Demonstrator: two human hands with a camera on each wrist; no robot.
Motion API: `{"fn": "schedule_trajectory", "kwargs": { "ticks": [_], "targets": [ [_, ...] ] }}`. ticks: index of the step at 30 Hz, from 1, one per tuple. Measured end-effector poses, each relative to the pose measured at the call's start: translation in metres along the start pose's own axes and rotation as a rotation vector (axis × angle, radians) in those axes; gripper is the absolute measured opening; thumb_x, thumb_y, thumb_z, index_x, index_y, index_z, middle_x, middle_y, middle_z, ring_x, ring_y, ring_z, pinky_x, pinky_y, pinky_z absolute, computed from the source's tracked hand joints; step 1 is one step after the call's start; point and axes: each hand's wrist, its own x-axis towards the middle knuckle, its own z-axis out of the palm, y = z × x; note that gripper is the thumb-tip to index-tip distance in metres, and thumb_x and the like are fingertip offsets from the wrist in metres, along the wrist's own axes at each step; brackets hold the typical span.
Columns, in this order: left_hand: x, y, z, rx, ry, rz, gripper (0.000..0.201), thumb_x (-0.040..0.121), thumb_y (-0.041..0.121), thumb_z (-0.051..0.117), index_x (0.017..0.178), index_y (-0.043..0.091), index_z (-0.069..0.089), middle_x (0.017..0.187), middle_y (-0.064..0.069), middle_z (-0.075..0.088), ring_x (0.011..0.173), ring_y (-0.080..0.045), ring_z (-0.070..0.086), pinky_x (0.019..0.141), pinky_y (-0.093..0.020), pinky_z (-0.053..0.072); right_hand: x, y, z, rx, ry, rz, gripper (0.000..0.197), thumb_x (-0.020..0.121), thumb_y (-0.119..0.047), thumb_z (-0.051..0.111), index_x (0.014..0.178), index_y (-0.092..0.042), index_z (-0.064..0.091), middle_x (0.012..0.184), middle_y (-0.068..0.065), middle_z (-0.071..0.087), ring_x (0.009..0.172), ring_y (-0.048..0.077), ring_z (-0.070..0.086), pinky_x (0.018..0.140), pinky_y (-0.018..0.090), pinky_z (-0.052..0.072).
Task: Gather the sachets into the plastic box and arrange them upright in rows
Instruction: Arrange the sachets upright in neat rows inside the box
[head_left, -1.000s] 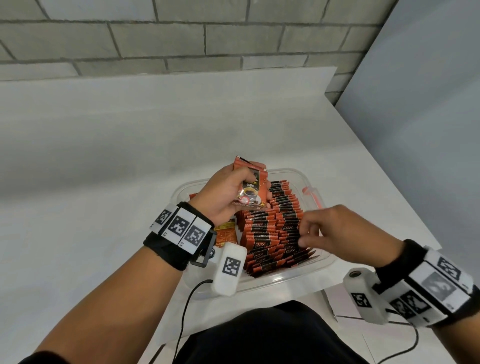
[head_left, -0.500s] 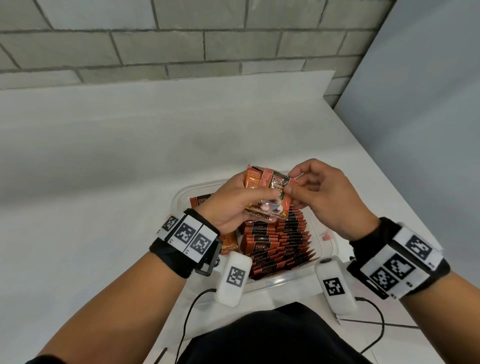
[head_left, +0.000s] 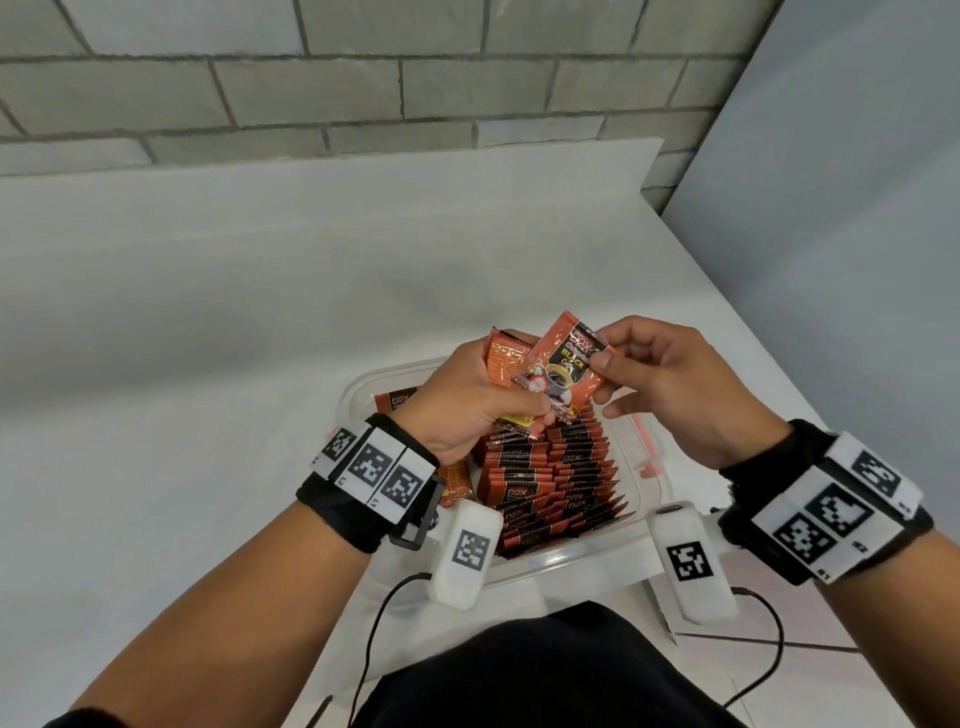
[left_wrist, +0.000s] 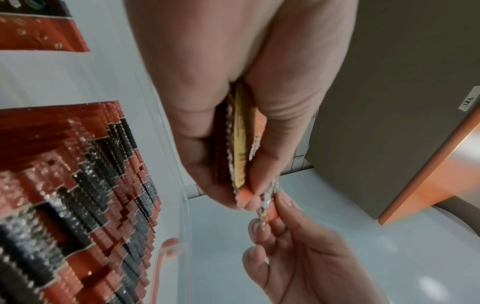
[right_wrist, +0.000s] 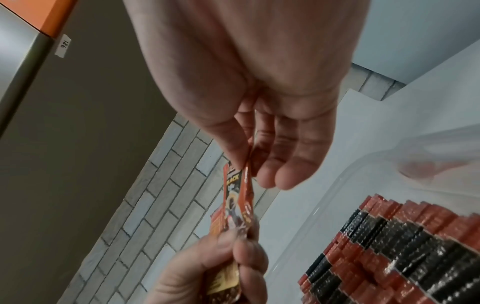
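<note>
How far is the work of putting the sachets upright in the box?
Mostly done: two long rows of sachets stand in the plastic box. In hand: the left hand grips a small bundle, and the right hand pinches one sachet off it. Left: that bundle and a few loose sachets lying at the box's left side.

A white table (head_left: 218, 322) fills most of the head view. Behind its far edge runs a grey brick wall (head_left: 363, 78). At the table's right side stands a plain pale panel (head_left: 841, 208). Above the table, the wrist views show a grey cabinet (left_wrist: 389, 72) with an orange edge (left_wrist: 428, 164) and a small white label (right_wrist: 63, 47).
</note>
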Motion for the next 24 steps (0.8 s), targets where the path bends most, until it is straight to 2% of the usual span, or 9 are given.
{"fn": "schedule_trajectory", "kwargs": {
  "ticks": [3, 5, 8, 10, 13, 17, 19, 21, 24],
  "targets": [
    [-0.001, 0.003, -0.002, -0.009, -0.001, -0.013, 0.035, 0.079, -0.018, 0.06, 0.106, 0.005, 0.059, 0.08, -0.008, 0.07, 0.065, -0.017, 0.066, 0.059, -0.027, 0.054, -0.001, 0.002, -0.012, -0.014, 0.058, -0.046, 0.012, 0.091, -0.003, 0.057, 0.087, -0.012, 0.063, 0.076, 0.007, 0.067, 0.064, 0.016, 0.059, 0.061, 0.032, 0.051],
    [0.0, 0.004, -0.005, -0.064, 0.049, -0.051, 0.03, 0.084, -0.012, 0.058, 0.108, 0.006, 0.058, 0.083, -0.01, 0.068, 0.064, -0.016, 0.065, 0.059, -0.027, 0.055, -0.002, 0.006, -0.025, -0.118, 0.078, -0.107, 0.017, 0.09, -0.003, 0.059, 0.083, -0.017, 0.064, 0.073, -0.001, 0.068, 0.066, 0.015, 0.059, 0.064, 0.033, 0.049],
    [0.001, 0.006, -0.009, -0.149, 0.116, -0.115, 0.024, 0.089, -0.001, 0.057, 0.112, 0.008, 0.056, 0.09, -0.012, 0.068, 0.068, -0.017, 0.065, 0.062, -0.029, 0.056, -0.013, 0.012, -0.037, -0.495, -0.104, -0.164, 0.015, 0.087, -0.014, 0.066, 0.081, -0.027, 0.07, 0.076, -0.011, 0.07, 0.069, 0.009, 0.062, 0.071, 0.024, 0.047],
    [0.002, 0.006, -0.01, -0.18, 0.126, -0.126, 0.024, 0.091, 0.002, 0.054, 0.113, 0.008, 0.055, 0.091, -0.013, 0.068, 0.069, -0.017, 0.066, 0.063, -0.03, 0.056, -0.025, 0.016, -0.037, -0.665, -0.241, -0.167, 0.015, 0.087, -0.017, 0.067, 0.082, -0.03, 0.07, 0.073, -0.02, 0.068, 0.067, 0.003, 0.061, 0.066, 0.012, 0.041],
    [0.002, 0.006, -0.009, -0.17, 0.114, -0.13, 0.022, 0.092, 0.004, 0.054, 0.113, 0.009, 0.056, 0.089, -0.01, 0.07, 0.068, -0.017, 0.067, 0.064, -0.029, 0.055, -0.036, 0.022, -0.035, -0.805, -0.368, -0.162, 0.019, 0.087, -0.018, 0.067, 0.083, -0.037, 0.069, 0.073, -0.026, 0.065, 0.072, 0.007, 0.06, 0.064, 0.012, 0.042],
    [0.001, 0.006, -0.007, -0.158, 0.109, -0.135, 0.017, 0.091, 0.007, 0.055, 0.108, 0.011, 0.058, 0.089, -0.009, 0.071, 0.069, -0.017, 0.067, 0.067, -0.028, 0.054, -0.043, 0.023, -0.031, -0.89, -0.445, -0.137, 0.018, 0.089, -0.022, 0.065, 0.089, -0.039, 0.071, 0.075, -0.033, 0.063, 0.066, 0.01, 0.06, 0.064, 0.017, 0.045],
    [0.001, 0.006, -0.006, -0.159, 0.117, -0.14, 0.016, 0.092, 0.008, 0.056, 0.108, 0.011, 0.058, 0.088, -0.009, 0.071, 0.068, -0.017, 0.068, 0.066, -0.028, 0.054, -0.045, 0.02, -0.026, -0.917, -0.495, -0.136, 0.019, 0.091, -0.021, 0.061, 0.094, -0.037, 0.071, 0.072, -0.045, 0.056, 0.066, 0.003, 0.06, 0.064, 0.012, 0.042],
    [0.0, 0.006, -0.006, -0.162, 0.123, -0.142, 0.017, 0.092, 0.008, 0.056, 0.109, 0.01, 0.058, 0.087, -0.009, 0.072, 0.067, -0.017, 0.068, 0.064, -0.027, 0.055, -0.046, 0.018, -0.023, -0.94, -0.528, -0.117, 0.021, 0.093, -0.019, 0.057, 0.1, -0.033, 0.071, 0.065, -0.051, 0.049, 0.067, -0.013, 0.056, 0.064, 0.004, 0.037],
    [0.0, 0.006, -0.007, -0.16, 0.132, -0.144, 0.019, 0.092, 0.009, 0.056, 0.111, 0.011, 0.057, 0.086, -0.008, 0.072, 0.069, -0.018, 0.068, 0.063, -0.026, 0.055, -0.047, 0.015, -0.021, -0.999, -0.547, -0.121, 0.024, 0.094, -0.022, 0.053, 0.104, -0.033, 0.071, 0.066, -0.042, 0.053, 0.069, -0.02, 0.052, 0.065, 0.002, 0.035]
  ]
}}
